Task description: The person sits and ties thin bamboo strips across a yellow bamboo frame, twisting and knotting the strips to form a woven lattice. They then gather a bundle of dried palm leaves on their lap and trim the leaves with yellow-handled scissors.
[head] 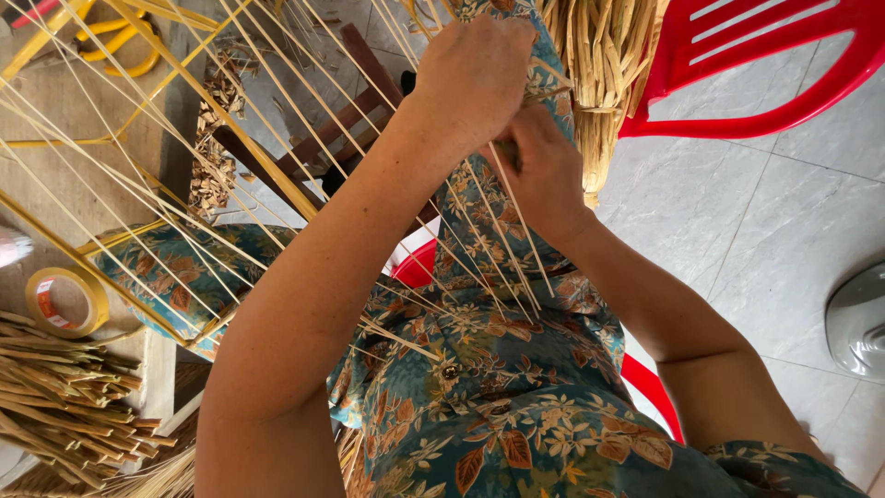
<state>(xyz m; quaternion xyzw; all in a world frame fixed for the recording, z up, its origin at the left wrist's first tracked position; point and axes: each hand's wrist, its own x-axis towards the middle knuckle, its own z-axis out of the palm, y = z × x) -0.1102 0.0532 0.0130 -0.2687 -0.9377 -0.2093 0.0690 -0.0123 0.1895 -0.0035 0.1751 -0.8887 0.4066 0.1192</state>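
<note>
Both hands are up in the work, close together above the lap. The left hand [475, 78] is clenched in a fist over a clump of pale straw [604, 65], knuckles toward the camera. The right hand [544, 171] sits just beneath it, touching, fingers pinched round a few of the thin cane strands [516, 240] that run down across the floral dress [498, 387]. From this angle I cannot quite tell whether the left hand also traps those strands or only the straw.

The strands fan out leftward through a yellow wire frame [230, 120], taut and evenly spread. To my eye the thing to get right here is tension: keep the pinch low and firm, so the strands stay in line while the upper fist holds the bundle steady. Letting one strand slip would likely loosen the whole fan, and bending them sharply at the pinch could snap them, thin as they look.

Down at the left lies a heap of cut reed stalks [64, 406], with a roll of tape [64, 300] just above it. A red plastic chair [765, 65] stands on the grey tiled floor [765, 240] on the right.
</note>
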